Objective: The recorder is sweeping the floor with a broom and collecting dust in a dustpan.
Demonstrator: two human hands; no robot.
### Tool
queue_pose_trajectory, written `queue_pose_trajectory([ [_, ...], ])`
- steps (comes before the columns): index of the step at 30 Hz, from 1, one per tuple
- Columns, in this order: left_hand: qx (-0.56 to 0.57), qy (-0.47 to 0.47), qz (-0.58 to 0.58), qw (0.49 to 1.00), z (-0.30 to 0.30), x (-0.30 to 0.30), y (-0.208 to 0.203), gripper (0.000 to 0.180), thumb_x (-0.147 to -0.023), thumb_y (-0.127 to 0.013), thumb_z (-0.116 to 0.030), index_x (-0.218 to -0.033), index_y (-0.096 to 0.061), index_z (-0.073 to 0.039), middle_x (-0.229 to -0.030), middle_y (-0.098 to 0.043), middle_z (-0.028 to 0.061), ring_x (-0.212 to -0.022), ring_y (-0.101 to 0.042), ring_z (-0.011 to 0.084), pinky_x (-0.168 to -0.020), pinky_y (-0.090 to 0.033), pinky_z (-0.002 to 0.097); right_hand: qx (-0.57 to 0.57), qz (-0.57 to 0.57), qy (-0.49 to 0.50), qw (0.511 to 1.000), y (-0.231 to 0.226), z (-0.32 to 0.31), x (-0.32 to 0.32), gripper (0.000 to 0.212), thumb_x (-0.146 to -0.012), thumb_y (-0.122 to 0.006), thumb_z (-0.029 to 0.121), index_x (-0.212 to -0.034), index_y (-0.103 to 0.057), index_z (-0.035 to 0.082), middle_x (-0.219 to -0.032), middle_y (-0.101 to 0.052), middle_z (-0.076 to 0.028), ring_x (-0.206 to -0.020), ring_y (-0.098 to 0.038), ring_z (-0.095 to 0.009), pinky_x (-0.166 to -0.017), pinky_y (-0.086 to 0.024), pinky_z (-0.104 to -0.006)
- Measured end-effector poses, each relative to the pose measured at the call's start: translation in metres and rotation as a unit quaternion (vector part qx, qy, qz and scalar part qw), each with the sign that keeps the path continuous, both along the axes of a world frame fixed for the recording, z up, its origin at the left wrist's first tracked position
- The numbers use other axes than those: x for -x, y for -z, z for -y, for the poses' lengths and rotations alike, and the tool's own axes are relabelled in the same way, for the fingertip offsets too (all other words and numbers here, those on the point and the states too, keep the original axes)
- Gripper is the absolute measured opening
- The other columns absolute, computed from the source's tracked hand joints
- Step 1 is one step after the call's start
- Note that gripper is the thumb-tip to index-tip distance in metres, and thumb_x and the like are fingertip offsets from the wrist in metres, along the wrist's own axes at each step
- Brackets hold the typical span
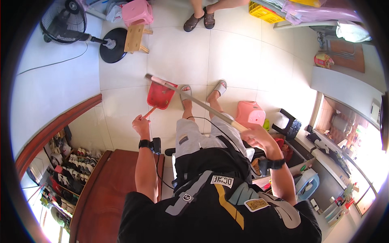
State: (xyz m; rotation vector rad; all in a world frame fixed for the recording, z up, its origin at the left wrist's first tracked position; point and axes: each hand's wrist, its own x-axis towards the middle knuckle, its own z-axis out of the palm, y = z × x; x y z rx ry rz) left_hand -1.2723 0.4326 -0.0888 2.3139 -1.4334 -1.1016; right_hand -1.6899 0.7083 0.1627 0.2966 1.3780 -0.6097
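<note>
My left hand (141,124) is closed round the handle of a red dustpan (159,97), held out in front of me to the left of my feet. My right hand (257,137), at my right side, grips the pale end of a long broom (202,104). The broom's stick slants across in front of my legs to the far left. Its pinkish head crosses over the dustpan's far edge, with dark bristles at the tip. Whether the bristles touch the dustpan or the floor I cannot tell. No dirt can be made out in the pan.
A black standing fan (65,22) and a small wooden stool (136,39) stand far left, near a pink stool (137,13). Another person's sandalled feet (200,19) are ahead. A pink stool (250,113) stands right; a brown cabinet (117,186) is at lower left.
</note>
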Motion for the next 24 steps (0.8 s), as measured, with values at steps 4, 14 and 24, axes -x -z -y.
queue_pose_trajectory([
  [4,0.011,0.065,-0.010,0.998,0.022,0.030,-0.013,0.025,-0.088,-0.060,-0.004,-0.108,-0.069,0.009,-0.083,-0.072,0.0204,-0.057,-0.072,0.0254,-0.051,-0.057,0.0314,-0.016,-0.079,0.138,0.987,-0.031,-0.053,0.018,0.062,-0.089,-0.063,0.008,-0.148,-0.046,0.012,-0.071,-0.051,-0.001,-0.046,-0.038,-0.004,-0.038,-0.027,-0.0182],
  [14,0.145,0.304,0.088,0.937,0.053,0.141,0.006,0.015,-0.077,-0.060,-0.002,-0.081,-0.073,0.003,-0.083,-0.070,0.0263,-0.078,-0.069,0.0431,-0.074,-0.055,0.0505,-0.063,-0.284,0.066,0.955,0.098,-0.133,0.088,0.017,-0.095,-0.057,0.011,-0.112,-0.059,0.008,-0.069,-0.054,-0.003,-0.046,-0.047,-0.010,-0.036,-0.032,-0.0226],
  [24,0.088,0.328,0.117,0.933,0.067,0.123,0.025,0.014,-0.081,-0.064,-0.006,-0.084,-0.074,0.002,-0.093,-0.071,0.0262,-0.089,-0.069,0.0438,-0.081,-0.056,0.0494,0.030,0.026,0.107,0.993,0.032,-0.039,-0.027,0.041,-0.091,-0.057,0.001,-0.131,-0.050,0.007,-0.066,-0.049,-0.002,-0.047,-0.047,-0.008,-0.034,-0.029,-0.0215],
])
